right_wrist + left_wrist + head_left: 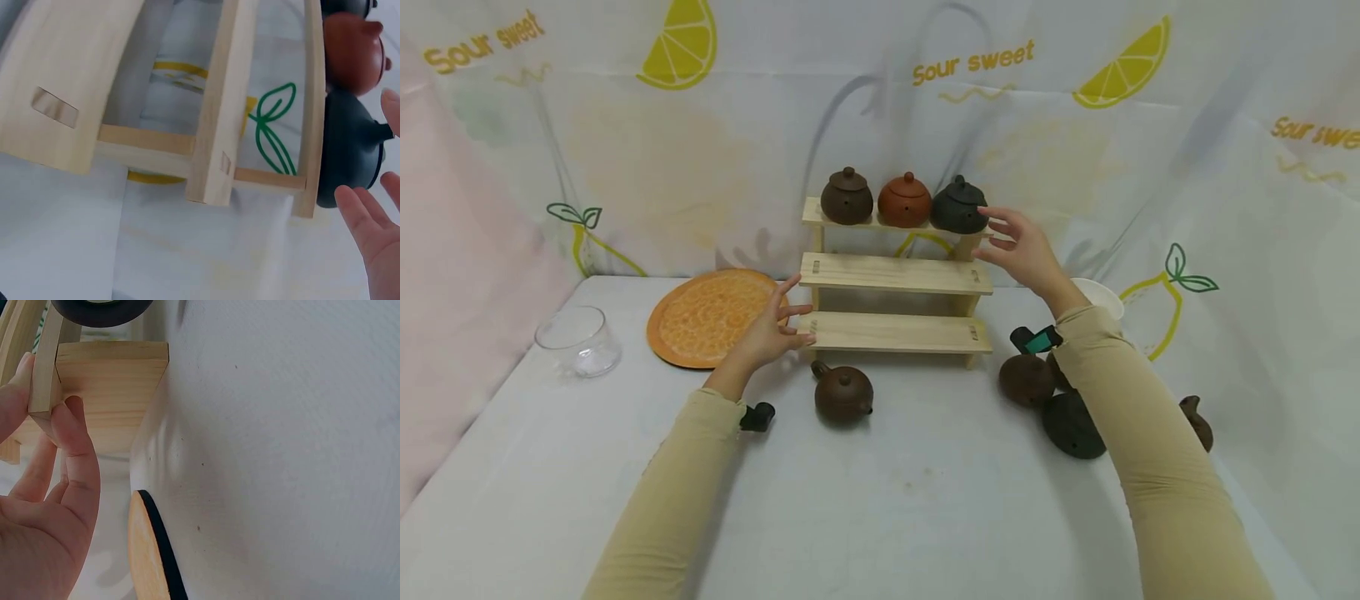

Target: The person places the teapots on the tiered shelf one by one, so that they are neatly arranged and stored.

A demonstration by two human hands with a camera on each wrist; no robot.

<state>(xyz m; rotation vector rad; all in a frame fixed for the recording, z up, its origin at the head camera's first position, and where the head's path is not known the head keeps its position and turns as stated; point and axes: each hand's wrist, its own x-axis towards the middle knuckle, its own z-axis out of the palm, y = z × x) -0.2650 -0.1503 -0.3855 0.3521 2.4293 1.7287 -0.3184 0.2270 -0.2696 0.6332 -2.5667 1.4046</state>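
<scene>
Hands frame our three-tier wooden rack [895, 275] at centre frame: left hand [772, 331] steadies the bottom step, fingers straight; right hand [1024, 247], spread and empty, hovers beside the black teapot [959, 206]. Next, likely, careful shelving of another pot.

three teapots [904, 201] atop rack [895, 275], plate [711, 317] left

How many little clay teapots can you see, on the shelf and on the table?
7: three on the wooden shelf's top step, dark brown, red, black; one brown on the table in front; three beside the right arm, possibly hiding more.
</scene>
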